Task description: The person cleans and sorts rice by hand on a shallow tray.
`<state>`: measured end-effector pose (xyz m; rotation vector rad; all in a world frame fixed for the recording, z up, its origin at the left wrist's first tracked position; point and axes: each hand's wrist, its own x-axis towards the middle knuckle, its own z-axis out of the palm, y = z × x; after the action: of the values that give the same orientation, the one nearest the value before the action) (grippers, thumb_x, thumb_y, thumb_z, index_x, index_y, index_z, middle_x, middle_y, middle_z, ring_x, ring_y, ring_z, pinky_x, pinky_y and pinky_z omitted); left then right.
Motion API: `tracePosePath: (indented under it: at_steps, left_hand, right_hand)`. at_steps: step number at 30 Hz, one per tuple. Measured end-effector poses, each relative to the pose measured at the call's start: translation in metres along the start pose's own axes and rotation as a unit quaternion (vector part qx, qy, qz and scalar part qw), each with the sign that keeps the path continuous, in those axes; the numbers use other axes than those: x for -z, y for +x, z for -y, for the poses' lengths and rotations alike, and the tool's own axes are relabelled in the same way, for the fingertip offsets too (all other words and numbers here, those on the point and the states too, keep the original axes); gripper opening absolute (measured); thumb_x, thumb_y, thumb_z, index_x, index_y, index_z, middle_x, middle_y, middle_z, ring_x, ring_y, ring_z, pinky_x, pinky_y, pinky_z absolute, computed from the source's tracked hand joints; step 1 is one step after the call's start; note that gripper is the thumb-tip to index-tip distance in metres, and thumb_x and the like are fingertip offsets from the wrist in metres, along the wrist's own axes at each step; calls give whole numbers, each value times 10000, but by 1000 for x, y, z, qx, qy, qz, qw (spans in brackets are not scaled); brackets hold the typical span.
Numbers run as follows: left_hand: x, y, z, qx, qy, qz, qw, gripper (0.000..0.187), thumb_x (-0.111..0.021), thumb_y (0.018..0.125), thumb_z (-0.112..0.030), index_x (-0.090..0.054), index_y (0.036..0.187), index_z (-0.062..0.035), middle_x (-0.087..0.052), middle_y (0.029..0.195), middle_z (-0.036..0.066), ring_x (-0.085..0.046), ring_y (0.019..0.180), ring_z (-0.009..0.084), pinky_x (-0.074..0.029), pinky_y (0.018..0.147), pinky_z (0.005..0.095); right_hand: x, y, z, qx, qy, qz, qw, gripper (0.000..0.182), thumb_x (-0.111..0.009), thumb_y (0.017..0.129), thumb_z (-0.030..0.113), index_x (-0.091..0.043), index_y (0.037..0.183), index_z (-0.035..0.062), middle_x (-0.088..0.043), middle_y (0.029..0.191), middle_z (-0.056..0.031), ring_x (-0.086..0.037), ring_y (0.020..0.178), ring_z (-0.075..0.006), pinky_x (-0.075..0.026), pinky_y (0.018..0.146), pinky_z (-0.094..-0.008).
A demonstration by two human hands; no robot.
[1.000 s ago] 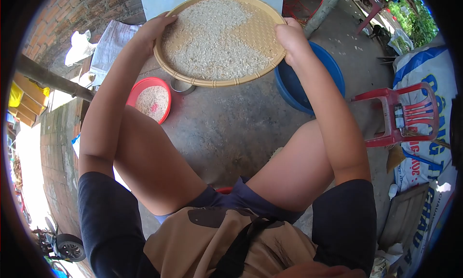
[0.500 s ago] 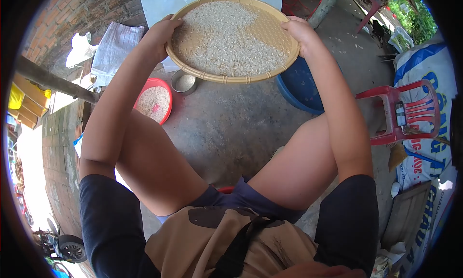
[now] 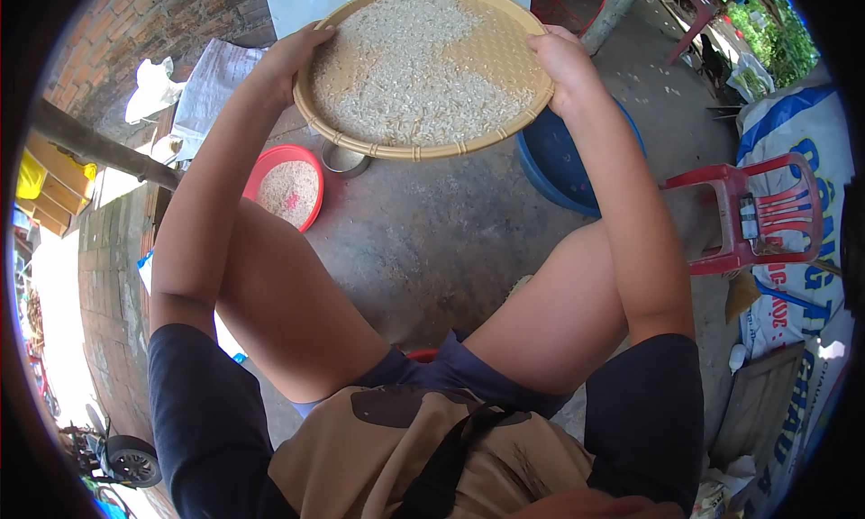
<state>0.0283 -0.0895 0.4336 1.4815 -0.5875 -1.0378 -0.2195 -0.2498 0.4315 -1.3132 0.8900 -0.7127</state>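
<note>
Left hand point(image 3: 288, 58) and right hand point(image 3: 567, 67) grip opposite edges of a round tan woven-bamboo tray point(image 3: 500, 52), held above the grey concrete floor point(image 3: 423, 222). Small whitish grains point(image 3: 405, 82), apparently rice, lie spread across it.

We see a loose shirt point(image 3: 351, 469) with a tan front — its cloth gathered in soft folds — and short, dark navy sleeves point(image 3: 203, 411) that end near the elbows. A rounded dark brown patch point(image 3: 389, 406) sits near the hem, a black band point(image 3: 448, 460) slants across the front, and fine dark strokes point(image 3: 525, 472) show beside it. Below, we make out blue-grey shorts point(image 3: 432, 373); our hands point(image 3: 294, 58), forearms point(image 3: 194, 213) and legs point(image 3: 293, 294) are bare.
</note>
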Motion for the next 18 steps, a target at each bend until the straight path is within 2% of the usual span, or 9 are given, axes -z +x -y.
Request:
tracePosePath:
  at_steps: [3,5,7,9,10,12,13,16,18]
  left_hand:
    - [-6,-4,1,4,22,0,1000,311,-393,934,-158,-403,1209,-12,-568,986,137,-629,839,211,-565,725,339]
    - [-8,1,14,-38,0,-16,999,313,-387,935,-160,-401,1214,-18,-568,978,128,-630,846,207,-560,748,342]
    - [-5,2,10,-30,-1,-2,1000,325,-400,931,-171,-395,1223,-28,-575,966,129,-636,812,204,-567,714,337]
    - [0,4,5,-12,-5,21,1000,352,-424,924,-192,-385,1241,-46,-588,941,131,-647,744,199,-582,646,327]
    - [4,4,1,15,4,22,1000,340,-411,927,-192,-389,1233,-47,-588,934,129,-648,740,204,-582,643,330]
    - [0,2,3,1,-3,8,1000,335,-407,927,-189,-390,1228,-44,-585,937,129,-646,746,202,-582,646,327]
    - [-4,-1,4,-13,-6,-4,1000,331,-404,927,-187,-392,1224,-41,-581,941,129,-643,751,199,-582,650,325]
    - [-16,-3,13,-43,-19,-13,999,313,-396,930,-165,-398,1213,-30,-564,974,129,-626,797,197,-572,696,334]
    - [-16,-5,7,-34,-13,-35,999,299,-384,934,-148,-411,1206,-26,-558,999,132,-616,838,202,-562,733,347]
  right_hand:
    - [3,-2,3,23,-19,-52,998,311,-431,886,63,-465,1179,-38,-572,1085,-194,-610,944,-267,-516,798,-381]
    - [26,18,0,-69,22,37,997,312,-433,876,50,-466,1171,-46,-573,1078,-192,-603,948,-262,-505,802,-377]
    - [18,4,7,-88,26,27,995,315,-434,876,51,-464,1174,-46,-572,1080,-191,-603,948,-261,-503,804,-379]
    - [3,-9,6,-17,17,-8,1000,309,-430,885,68,-462,1172,-41,-573,1080,-196,-610,947,-272,-519,796,-392]
    - [-1,-11,4,-19,15,-7,1000,309,-430,885,68,-462,1172,-41,-573,1080,-196,-610,947,-272,-519,796,-392]
    - [-5,-11,-1,49,-19,-42,998,299,-430,889,72,-471,1162,-43,-578,1070,-197,-615,936,-273,-527,779,-399]
    - [2,-5,1,49,-17,-43,998,299,-430,889,72,-471,1162,-43,-578,1070,-197,-615,936,-273,-527,779,-399]
    - [27,11,9,-70,22,44,996,283,-444,883,54,-483,1143,-51,-581,1057,-191,-611,921,-263,-518,771,-403]
    - [19,7,7,-48,17,18,999,284,-441,881,50,-482,1143,-51,-582,1052,-188,-611,915,-263,-517,770,-397]
